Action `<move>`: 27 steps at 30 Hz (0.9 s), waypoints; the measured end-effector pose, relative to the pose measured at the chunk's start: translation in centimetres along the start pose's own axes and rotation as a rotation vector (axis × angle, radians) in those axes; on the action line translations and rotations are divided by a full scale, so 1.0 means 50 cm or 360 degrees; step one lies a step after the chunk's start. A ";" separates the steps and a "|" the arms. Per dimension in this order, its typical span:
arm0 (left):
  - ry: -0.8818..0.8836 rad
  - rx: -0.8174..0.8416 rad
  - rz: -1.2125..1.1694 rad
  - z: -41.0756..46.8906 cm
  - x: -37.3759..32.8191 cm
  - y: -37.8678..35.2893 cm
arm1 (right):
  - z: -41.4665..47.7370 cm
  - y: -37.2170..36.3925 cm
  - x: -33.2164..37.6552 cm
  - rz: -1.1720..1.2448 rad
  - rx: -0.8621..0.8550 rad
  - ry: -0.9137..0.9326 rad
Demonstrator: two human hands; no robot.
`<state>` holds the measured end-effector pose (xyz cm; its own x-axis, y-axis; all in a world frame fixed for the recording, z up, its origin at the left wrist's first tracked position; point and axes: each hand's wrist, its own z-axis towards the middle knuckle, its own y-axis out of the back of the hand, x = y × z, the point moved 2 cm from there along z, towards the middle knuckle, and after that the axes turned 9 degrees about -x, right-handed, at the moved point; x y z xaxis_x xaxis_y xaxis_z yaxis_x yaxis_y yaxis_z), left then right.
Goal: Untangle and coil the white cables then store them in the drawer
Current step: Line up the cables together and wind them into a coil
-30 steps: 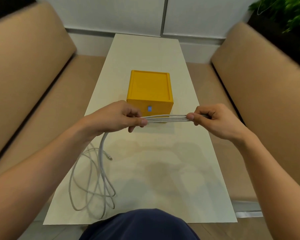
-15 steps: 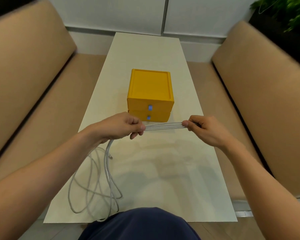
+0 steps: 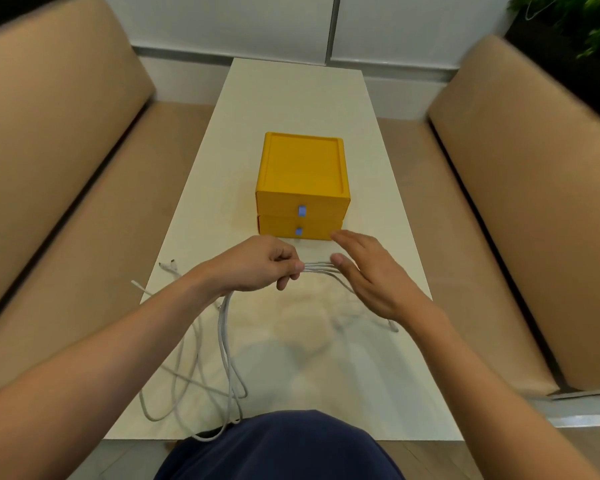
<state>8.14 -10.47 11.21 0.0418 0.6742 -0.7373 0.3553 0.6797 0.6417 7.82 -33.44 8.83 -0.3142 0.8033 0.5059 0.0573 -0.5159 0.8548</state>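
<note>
While left hand (image 3: 257, 265) pinches cables (image 3: 225, 341) | right hand (image 3: 371, 282) fingers (image 3: 349, 240) straight | cables overhang table (image 3: 291, 98) edge

Table (image 3: 298, 95) between left seat (image 3: 66, 237) and right seat (image 3: 516, 237); on it drawer unit (image 3: 303, 168), cables (image 3: 224, 341) nearer, leftward.

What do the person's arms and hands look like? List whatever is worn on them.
The left hand and right hand are bare: no gloves, rings or watch in view. The left forearm and right forearm are uncovered as far as the frame shows, with no sleeve visible. The only clothing seen is a navy garment at the bottom edge.
</note>
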 end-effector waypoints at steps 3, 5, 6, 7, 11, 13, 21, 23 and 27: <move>-0.0097 -0.0030 -0.0024 -0.003 -0.017 0.009 | 0.003 0.005 0.072 0.0425 0.0170 -0.0030; -0.0130 -0.0056 -0.0055 -0.006 -0.025 0.021 | 0.011 0.005 0.082 0.0504 0.0304 -0.0070; -0.0133 -0.0050 -0.0070 -0.008 -0.027 0.024 | 0.015 0.006 0.081 0.0532 0.0328 -0.0102; -0.0125 -0.0026 -0.0092 -0.010 -0.028 0.025 | 0.020 0.009 0.078 0.0547 0.0345 -0.0125; 0.0033 0.0165 -0.0231 -0.013 -0.020 0.030 | 0.033 0.025 0.068 0.0343 0.0321 0.0019; 0.0115 0.0242 -0.0324 -0.013 -0.012 0.040 | 0.035 0.037 0.067 0.0302 0.0276 0.0045; 0.0199 0.0440 -0.0760 -0.026 -0.025 0.080 | 0.039 0.092 0.087 0.0423 0.0179 0.0081; 0.0159 0.0435 -0.0711 -0.024 -0.035 0.089 | 0.042 0.103 0.094 0.0401 0.0142 0.0142; 0.0073 0.0278 -0.0517 -0.022 -0.058 0.109 | 0.039 0.117 0.105 0.0357 0.0096 0.0181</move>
<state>8.93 -8.41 17.09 -0.1401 0.4465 -0.8838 0.4975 0.8034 0.3270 8.36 -31.66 16.71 -0.3919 0.6302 0.6703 0.1928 -0.6561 0.7296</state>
